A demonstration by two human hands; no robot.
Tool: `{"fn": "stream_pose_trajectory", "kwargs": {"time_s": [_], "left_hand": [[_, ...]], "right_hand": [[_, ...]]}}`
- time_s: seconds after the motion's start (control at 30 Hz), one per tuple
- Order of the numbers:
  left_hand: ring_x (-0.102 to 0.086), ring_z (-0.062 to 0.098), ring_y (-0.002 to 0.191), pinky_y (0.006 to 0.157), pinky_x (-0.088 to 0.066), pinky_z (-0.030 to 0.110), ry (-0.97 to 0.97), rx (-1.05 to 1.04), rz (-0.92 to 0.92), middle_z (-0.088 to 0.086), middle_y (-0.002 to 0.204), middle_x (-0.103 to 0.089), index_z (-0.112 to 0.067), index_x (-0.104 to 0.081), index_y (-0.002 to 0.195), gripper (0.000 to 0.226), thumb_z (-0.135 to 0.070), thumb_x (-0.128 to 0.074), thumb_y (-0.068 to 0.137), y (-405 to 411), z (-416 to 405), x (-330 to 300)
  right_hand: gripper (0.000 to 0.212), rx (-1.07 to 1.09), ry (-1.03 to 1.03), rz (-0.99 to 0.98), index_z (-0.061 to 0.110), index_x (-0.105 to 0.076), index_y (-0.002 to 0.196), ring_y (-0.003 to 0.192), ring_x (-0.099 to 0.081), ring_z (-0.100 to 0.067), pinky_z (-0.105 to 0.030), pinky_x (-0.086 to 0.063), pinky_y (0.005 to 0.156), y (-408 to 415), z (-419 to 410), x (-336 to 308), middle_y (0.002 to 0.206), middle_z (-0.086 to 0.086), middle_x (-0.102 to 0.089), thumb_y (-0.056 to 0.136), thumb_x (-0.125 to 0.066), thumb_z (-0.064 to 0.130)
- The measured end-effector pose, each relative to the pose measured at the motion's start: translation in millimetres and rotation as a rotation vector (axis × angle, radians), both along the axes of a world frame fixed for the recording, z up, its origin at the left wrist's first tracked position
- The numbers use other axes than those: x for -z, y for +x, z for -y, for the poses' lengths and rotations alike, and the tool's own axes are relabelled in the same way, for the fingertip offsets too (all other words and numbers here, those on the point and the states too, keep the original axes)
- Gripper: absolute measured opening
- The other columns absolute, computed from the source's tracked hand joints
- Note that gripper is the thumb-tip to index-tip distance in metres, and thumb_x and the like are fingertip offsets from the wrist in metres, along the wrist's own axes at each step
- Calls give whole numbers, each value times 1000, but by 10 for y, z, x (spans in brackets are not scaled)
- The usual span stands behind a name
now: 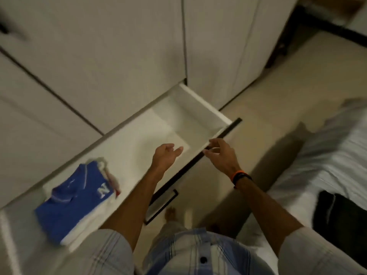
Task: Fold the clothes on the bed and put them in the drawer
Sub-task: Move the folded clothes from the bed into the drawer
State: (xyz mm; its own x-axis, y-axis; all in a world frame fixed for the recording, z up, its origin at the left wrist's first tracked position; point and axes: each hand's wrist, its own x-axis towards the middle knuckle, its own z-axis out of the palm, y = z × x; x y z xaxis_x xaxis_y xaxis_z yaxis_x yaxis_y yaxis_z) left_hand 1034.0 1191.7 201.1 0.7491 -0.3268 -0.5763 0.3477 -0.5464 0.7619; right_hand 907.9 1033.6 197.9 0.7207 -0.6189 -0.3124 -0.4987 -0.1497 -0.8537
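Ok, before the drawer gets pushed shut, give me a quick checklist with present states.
1. Folded blue shirt lies inside the drawer: ok.
2. Right hand on the black front edge: ok, fingers at it.
3. Left hand out of the drawer: not ok, it hovers open over the interior.
4. Clothes left on the bed: not ok, a dark garment lies there.
5. Garment folded: cannot tell.

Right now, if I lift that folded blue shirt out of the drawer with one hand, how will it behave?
The folded blue shirt is probably soft and floppy: it looks like cloth, so its edges would likely droop and the fold may open. It seems light, being a thin layer. It lies on other folded clothes in the drawer, so those might shift with it.
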Motion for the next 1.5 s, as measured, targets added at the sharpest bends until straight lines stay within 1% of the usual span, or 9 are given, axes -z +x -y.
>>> {"fn": "stream_pose_trajectory", "kwargs": {"time_s": [0.27, 0.4, 0.6, 0.77, 0.93, 1.03, 1.17, 1.33, 1.5], "left_hand": [[-63, 22, 91, 88, -53, 43, 41, 701, 78, 3, 94, -65, -18, -63, 94, 24, -30, -79, 81, -1500, 1978, 177], [-63, 18, 98, 83, -53, 34, 63, 886, -15, 4, 112, -66, -10, -62, 119, 41, -27, -77, 85, -2274, 2545, 327], [-64, 16, 103, 78, -53, 30, 149, 1203, -104, 1, 115, -66, -11, -61, 122, 46, -29, -78, 84, -3269, 3216, 716], [-62, 11, 88, 71, -52, 27, 256, 1338, -101, 0, 105, -65, -13, -59, 122, 43, -28, -76, 85, -3770, 3683, 1155], [-62, 29, 108, 82, -55, 40, 444, 1227, -91, 11, 110, -64, -6, -61, 112, 43, -30, -79, 82, -4057, 4046, 1710], [-59, 30, 111, 72, -55, 34, 550, 1109, -152, 11, 129, -59, -8, -50, 134, 74, -36, -83, 75, -4158, 4106, 1972], [-55, 34, 119, 96, -51, 51, 561, 823, -239, 8, 134, -56, -13, -46, 135, 113, -47, -89, 36, -4276, 4134, 2268], [-59, 33, 111, 98, -52, 46, 561, 632, -254, 11, 125, -60, -7, -49, 129, 83, -28, -92, 62, -4402, 3968, 2414], [-55, 22, 95, 99, -50, 38, 537, 599, -476, 2, 101, -61, -13, -51, 112, 62, -17, -91, 65, -4648, 3945, 2359]], "right_hand": [[29, 751, 60, -34, 15, -61, 113, 94, -66, -15, -32, -54, 87, -2315, 916, 116, 107, 0, -67, 87, -73, 21], [38, 953, 101, -72, 13, -59, 122, 91, -62, -10, -15, -46, 75, -3134, 928, 215, 112, 1, -64, 88, -73, 23], [40, 1275, 192, -150, 11, -58, 125, 80, -59, -1, -21, -47, 84, -4042, 934, 490, 113, -1, -64, 89, -72, 23], [43, 1472, 335, -215, 11, -55, 129, 93, -63, -14, -26, -50, 89, -4416, 1008, 856, 119, -4, -63, 91, -70, 23], [48, 1495, 429, -317, 12, -51, 133, 103, -63, -19, -28, -48, 91, -4693, 1358, 1298, 126, -6, -61, 91, -70, 25], [56, 1444, 437, -391, 11, -48, 137, 116, -58, -23, -31, -48, 97, -4914, 1694, 1547, 133, -7, -58, 89, -72, 26], [68, 1338, 341, -627, 10, -43, 141, 128, -48, -30, -43, -43, 108, -5215, 2074, 1934, 142, -13, -46, 85, -74, 35], [96, 1189, 320, -822, 7, -31, 148, 134, -38, -37, -50, -39, 110, -5292, 2186, 2221, 149, -17, -29, 78, -76, 55], [96, 1176, 338, -781, 4, -31, 144, 128, -48, -38, -46, -43, 105, -5250, 2254, 2288, 143, -18, -43, 76, -80, 51]]}}
